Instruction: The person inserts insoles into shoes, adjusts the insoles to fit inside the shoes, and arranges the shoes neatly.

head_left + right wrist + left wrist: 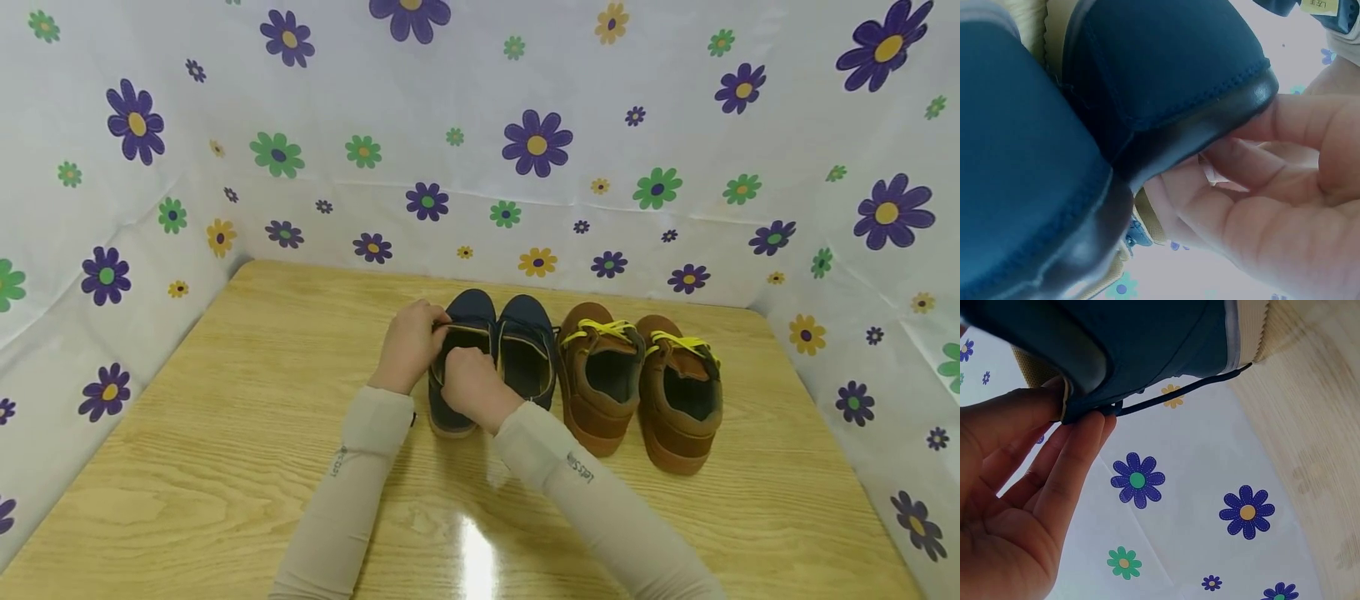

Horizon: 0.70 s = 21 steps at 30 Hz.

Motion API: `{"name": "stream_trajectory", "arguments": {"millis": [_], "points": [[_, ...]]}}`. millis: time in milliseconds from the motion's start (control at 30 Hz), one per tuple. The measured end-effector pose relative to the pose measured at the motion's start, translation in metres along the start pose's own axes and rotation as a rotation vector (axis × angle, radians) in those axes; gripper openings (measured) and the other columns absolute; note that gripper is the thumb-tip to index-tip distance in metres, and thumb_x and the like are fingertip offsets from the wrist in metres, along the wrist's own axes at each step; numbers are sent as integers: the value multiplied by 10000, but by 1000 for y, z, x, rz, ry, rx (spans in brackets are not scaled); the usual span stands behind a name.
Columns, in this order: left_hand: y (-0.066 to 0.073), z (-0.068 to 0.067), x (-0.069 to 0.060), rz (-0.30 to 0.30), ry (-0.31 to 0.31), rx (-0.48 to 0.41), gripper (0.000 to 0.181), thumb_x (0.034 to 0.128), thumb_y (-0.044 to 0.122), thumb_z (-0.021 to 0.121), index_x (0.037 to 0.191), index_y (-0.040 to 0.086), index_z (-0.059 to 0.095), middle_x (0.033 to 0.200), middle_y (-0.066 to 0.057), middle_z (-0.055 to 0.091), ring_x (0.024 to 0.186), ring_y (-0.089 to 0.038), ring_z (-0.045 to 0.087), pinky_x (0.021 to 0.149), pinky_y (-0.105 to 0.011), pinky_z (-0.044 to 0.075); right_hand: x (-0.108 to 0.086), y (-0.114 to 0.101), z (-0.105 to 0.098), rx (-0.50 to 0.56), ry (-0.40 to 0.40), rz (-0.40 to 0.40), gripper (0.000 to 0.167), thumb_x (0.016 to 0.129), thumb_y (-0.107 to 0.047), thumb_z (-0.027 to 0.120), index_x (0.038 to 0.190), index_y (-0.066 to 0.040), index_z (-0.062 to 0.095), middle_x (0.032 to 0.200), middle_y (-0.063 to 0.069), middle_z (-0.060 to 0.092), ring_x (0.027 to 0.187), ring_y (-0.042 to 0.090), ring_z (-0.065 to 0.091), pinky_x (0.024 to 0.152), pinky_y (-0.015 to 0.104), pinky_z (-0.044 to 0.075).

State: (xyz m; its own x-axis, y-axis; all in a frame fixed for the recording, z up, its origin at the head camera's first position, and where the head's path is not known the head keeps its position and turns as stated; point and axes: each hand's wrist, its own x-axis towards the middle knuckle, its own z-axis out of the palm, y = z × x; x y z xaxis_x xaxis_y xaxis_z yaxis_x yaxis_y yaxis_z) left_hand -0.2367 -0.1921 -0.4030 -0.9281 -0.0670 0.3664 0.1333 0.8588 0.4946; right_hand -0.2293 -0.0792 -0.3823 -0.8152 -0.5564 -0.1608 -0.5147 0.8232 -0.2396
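Navy blue shoes stand side by side, toes away from me: a left navy shoe (448, 417) and a right navy shoe (527, 362). With thumb and fingers, my left hand (408, 342) pinches the left shoe's upper at the left edge of its opening. Close to those fingertips in the left wrist view, a dark lace (1185, 390) trails toward the sole. My right hand (471, 383) is over the left shoe's opening with bent fingers. In the right wrist view its fingers (1247, 165) reach past the shiny heel collar (1210, 137); their tips are partly hidden.
Brown shoes with yellow laces, a nearer one (600, 408) and a far right one (678, 433), stand right of the navy pair. All rest on a wood-grain table (225, 433). White flower-printed cloth (480, 167) surrounds the table's back and sides.
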Motion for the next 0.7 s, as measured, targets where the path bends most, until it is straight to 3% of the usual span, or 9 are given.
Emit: {"name": "stream_trajectory", "arguments": {"millis": [133,333,533,700], "points": [[0,0,-1,2,2,-6,93,897,44,664,954,5,726,909,-144,638,830,-311,613,746,-406,521,1,-2,0,-37,-55,0,234,975,-131,513,893,-15,698,907,150,677,813,286,651,811,444,527],[-1,1,-1,4,10,-20,87,889,30,668,944,0,727,894,-146,632,822,-315,609,752,-412,517,4,-7,2,-86,-152,7,360,1008,-155,437,743,-76,667,747,93,624,587,193,566,548,326,440],[-2,2,0,1,-1,-29,88,888,27,666,949,-2,724,907,-147,636,838,-318,611,762,-412,516,3,-9,9,-239,-134,-51,359,1023,-207,427,858,-86,722,823,71,664,671,216,652,582,352,539],[-3,3,0,-3,-3,-23,94,892,31,665,959,-1,723,915,-147,636,847,-320,611,772,-412,517,4,-9,10,-134,-130,-34,423,1044,-222,374,795,-86,687,724,69,607,598,212,604,499,296,451]]}}
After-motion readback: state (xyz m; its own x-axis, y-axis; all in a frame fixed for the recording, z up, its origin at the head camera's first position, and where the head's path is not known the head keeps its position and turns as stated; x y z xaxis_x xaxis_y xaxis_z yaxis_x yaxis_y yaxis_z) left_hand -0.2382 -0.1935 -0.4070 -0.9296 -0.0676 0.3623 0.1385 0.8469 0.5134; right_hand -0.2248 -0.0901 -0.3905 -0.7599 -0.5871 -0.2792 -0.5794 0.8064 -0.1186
